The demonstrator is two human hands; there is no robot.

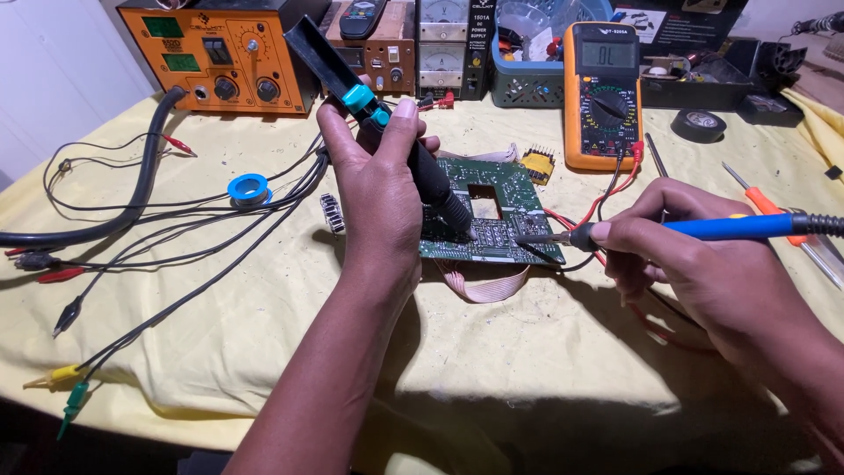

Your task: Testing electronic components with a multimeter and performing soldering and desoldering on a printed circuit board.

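A: Item one, left hand (380,189)?
B: Wrapped around a black desoldering pump (413,158) with a teal collar, thumb on its top end; nozzle stood tilted down onto the green circuit board (492,215).

A: Item two, right hand (694,264)?
B: Fingers pinched a blue-handled soldering iron (668,230) like a pen; its tip met the board's near edge, just beside the pump nozzle.

A: Board's location?
B: Flat on the bench (492,369), mid-scene on a yellow cloth, between both hands. A pink ribbon cable (483,288) curled out beneath its near edge.

A: Instruments at the back?
B: An orange rework station (220,57) at left. An orange multimeter (602,97) stood right of centre, its red and black leads running toward the board.

A: Loose stock?
B: A blue solder spool (249,188) left of the board, a roll of black tape (699,125) at right, an orange-handled screwdriver (756,198) behind the iron, and clip leads (66,391) trailing off the near left edge.
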